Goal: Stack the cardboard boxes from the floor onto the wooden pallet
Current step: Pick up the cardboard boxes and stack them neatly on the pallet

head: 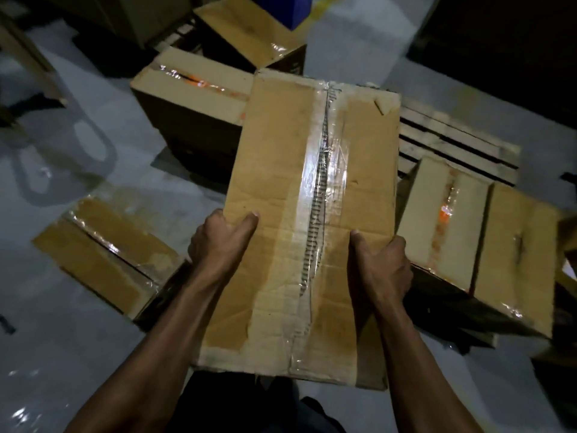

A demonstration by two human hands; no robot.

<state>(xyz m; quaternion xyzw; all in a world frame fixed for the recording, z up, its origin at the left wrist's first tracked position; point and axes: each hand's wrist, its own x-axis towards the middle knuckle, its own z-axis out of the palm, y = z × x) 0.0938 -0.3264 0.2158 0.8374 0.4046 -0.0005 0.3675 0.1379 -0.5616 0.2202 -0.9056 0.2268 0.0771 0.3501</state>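
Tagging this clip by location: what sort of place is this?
Probably a warehouse or stockroom: taped cardboard boxes stand around on a grey painted floor beside a wooden pallet.

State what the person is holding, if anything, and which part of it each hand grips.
A taped cardboard box: left hand grips its left edge, right hand its right edge, thumbs lying on the top face.

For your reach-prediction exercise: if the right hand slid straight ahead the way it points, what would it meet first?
Probably nothing at once: the right hand would slide along the held box's side; the wooden pallet lies beyond, though depth is unclear.
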